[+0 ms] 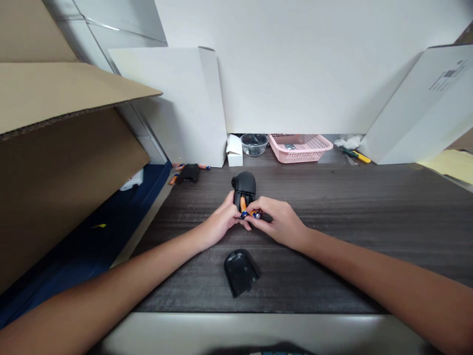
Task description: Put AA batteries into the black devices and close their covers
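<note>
Centre of the worktop (351, 207), my right fingers (266, 215) pinch a battery (255, 215) (light grip, no forcing) while my left hand (218, 223) steadies the mouse (244, 185).

**Bare hands meet, fingers pinched together**

The left forearm (111, 281) reaches in from 8 o'clock, the right forearm (380, 266) from 4 o'clock. The left hand (218, 223) and right hand (277, 223) meet at the centre of the view. The left fingers (229, 209) curl toward 2 o'clock, while the right fingers (256, 222) pinch toward 9 o'clock.
</note>
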A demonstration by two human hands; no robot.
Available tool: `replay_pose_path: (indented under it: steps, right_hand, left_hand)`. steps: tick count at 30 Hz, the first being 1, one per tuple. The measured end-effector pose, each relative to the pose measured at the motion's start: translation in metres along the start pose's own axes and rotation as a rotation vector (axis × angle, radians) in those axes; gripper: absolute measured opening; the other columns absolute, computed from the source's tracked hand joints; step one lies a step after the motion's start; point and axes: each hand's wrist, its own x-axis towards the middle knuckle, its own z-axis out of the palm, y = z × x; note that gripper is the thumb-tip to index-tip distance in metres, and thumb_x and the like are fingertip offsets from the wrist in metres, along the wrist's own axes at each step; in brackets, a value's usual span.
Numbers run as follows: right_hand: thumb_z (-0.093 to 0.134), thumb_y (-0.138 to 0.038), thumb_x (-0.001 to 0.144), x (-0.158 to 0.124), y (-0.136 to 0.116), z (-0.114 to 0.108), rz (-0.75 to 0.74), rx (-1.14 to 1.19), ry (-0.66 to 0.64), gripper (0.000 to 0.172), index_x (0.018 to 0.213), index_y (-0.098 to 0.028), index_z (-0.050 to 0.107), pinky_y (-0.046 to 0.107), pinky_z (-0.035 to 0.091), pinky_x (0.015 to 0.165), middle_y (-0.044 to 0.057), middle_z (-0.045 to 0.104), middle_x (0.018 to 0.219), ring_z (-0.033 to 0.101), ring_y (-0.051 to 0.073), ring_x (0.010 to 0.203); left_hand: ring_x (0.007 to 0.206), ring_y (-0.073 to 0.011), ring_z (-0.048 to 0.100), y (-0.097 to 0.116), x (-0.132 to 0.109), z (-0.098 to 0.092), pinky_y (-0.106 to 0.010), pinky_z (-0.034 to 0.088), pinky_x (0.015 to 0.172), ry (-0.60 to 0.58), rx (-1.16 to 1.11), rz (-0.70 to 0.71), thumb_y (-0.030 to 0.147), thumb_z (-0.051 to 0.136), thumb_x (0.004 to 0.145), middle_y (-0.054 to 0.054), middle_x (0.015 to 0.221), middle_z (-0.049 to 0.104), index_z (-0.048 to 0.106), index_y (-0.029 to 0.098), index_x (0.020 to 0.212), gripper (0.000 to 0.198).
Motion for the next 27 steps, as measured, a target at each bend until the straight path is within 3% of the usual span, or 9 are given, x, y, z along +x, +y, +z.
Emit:
replay_pose_path:
  steps: [6,12,19,23,27]
  right_hand:
    - [0.071,-0.031,0.102,-0.0026,0.0035,-0.0001,0.063,-0.006,0.007,0.019,0.119,-0.026,0.071,0.03,0.058,0.085,0.004,0.082,0.112,0.077,0.018,0.093]
    - [0.066,-0.032,0.104,-0.0031,-0.0006,-0.001,0.102,-0.033,0.055,0.018,0.12,-0.025,0.069,0.032,0.058,0.083,0.004,0.082,0.109,0.078,0.02,0.089]
    - [0.061,-0.031,0.106,-0.0026,-0.0017,-0.0083,0.179,-0.039,0.208,0.018,0.122,-0.025,0.068,0.033,0.06,0.082,0.006,0.079,0.114,0.077,0.022,0.097]
    - [0.056,-0.03,0.108,-0.0028,0.0019,-0.0069,0.188,-0.028,0.173,0.02,0.126,-0.025,0.065,0.034,0.059,0.083,0.007,0.077,0.116,0.074,0.022,0.097]
    - [0.054,-0.028,0.11,-0.0017,0.0023,-0.0057,0.164,-0.046,0.107,0.021,0.128,-0.025,0.064,0.034,0.056,0.082,0.007,0.075,0.112,0.072,0.021,0.096]
  left_hand:
    - [0.099,-0.0215,0.069,0.0003,-0.0005,0.0023,-0.031,0.061,0.072,0.033,0.06,-0.002,0.018,0.064,0.08,-0.004,0.117,0.066,0.053,0.024,0.123,0.045]
    - [0.096,-0.0201,0.07,-0.0041,0.002,-0.0012,-0.032,0.061,0.073,-0.003,0.134,0.041,0.027,0.07,0.091,-0.003,0.111,0.064,0.053,0.023,0.119,0.033]
    - [0.094,-0.0213,0.074,-0.0007,-0.0017,0.0023,-0.032,0.061,0.074,0.012,0.199,0.041,0.022,0.069,0.089,-0.007,0.116,0.069,0.05,0.021,0.134,0.049]
    - [0.103,-0.024,0.075,0.0008,-0.0011,0.0032,-0.032,0.062,0.075,0.004,0.197,0.053,0.017,0.068,0.087,-0.009,0.122,0.069,0.052,0.022,0.135,0.05]
    - [0.099,-0.0232,0.075,0.0027,-0.0011,0.0018,-0.03,0.062,0.071,-0.011,0.163,0.028,0.014,0.067,0.082,-0.009,0.123,0.07,0.056,0.022,0.132,0.052]
